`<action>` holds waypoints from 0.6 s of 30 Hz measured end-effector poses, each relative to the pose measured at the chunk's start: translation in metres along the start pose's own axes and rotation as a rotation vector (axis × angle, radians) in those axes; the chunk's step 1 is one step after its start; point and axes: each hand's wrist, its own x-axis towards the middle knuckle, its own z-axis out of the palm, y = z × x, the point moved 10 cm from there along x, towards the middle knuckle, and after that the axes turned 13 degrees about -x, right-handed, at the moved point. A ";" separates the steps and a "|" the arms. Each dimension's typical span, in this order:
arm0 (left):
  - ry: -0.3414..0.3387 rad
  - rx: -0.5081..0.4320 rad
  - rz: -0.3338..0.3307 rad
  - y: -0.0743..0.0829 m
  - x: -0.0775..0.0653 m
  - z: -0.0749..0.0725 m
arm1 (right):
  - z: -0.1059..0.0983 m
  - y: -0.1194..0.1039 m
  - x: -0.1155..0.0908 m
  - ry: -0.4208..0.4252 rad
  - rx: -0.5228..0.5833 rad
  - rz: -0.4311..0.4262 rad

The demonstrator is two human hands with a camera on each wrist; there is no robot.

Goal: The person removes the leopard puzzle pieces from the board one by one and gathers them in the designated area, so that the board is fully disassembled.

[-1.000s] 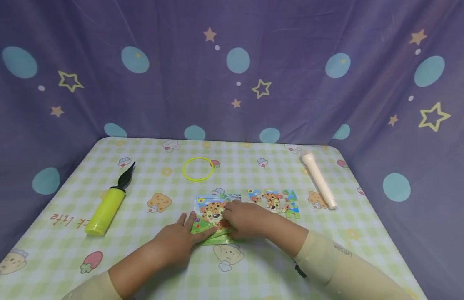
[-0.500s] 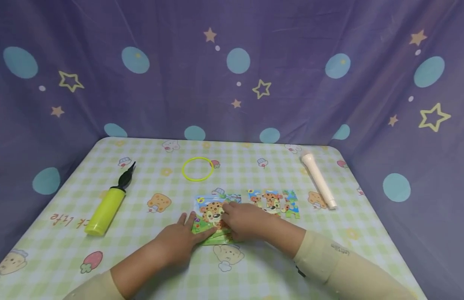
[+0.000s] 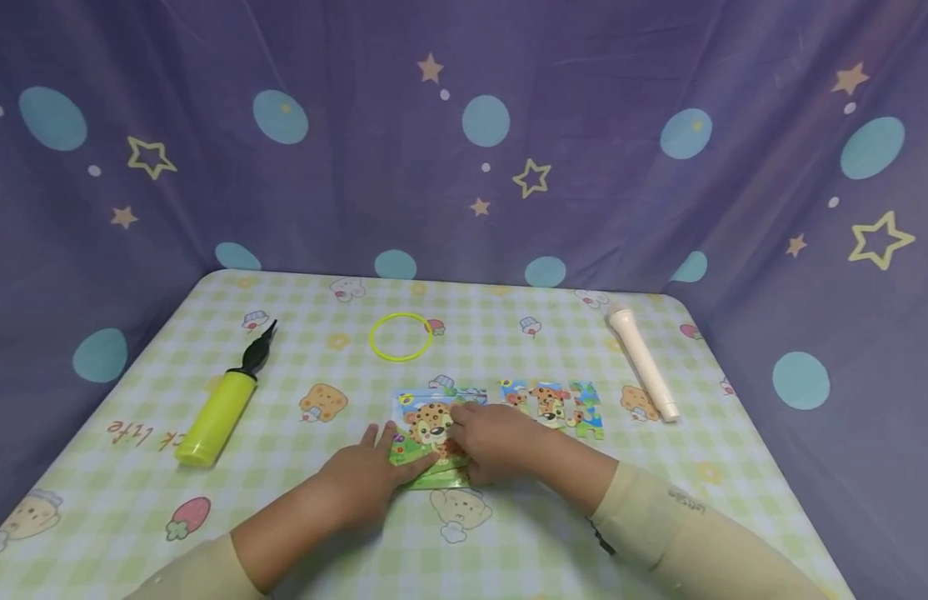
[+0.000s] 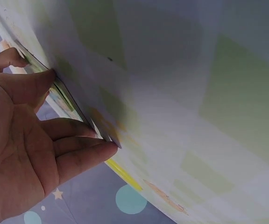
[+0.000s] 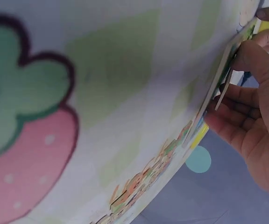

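A small jigsaw puzzle with a spotted leopard cub lies on the table under both hands. My left hand rests at its left and near edges, fingers spread and fairly straight, the thumb lying across the lower part of the picture. In the left wrist view those fingertips touch the board's edge. My right hand covers the puzzle's right part. The right wrist view shows its thumb and fingers pinching a thin puzzle piece, tilted up from the board. Several loose puzzle pieces lie just right of the board.
A yellow-green hand pump with a black nozzle lies at the left. Behind the puzzle is a thin yellow ring. A pale, microphone-shaped stick lies at the right. The checked tablecloth meets a purple curtain behind.
The head view has shifted slightly, so the scene sits a little further right. The right hand has moved only slightly over the puzzle; the left hand keeps its place on it.
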 end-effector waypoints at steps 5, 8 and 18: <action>0.000 0.003 0.000 0.001 -0.001 -0.001 | 0.002 0.003 -0.001 -0.002 0.007 0.005; 0.002 -0.004 0.000 0.002 -0.001 -0.001 | 0.003 0.004 -0.003 0.013 0.017 0.002; 0.002 0.001 -0.002 -0.001 0.003 0.003 | 0.016 0.019 0.001 -0.148 0.271 0.070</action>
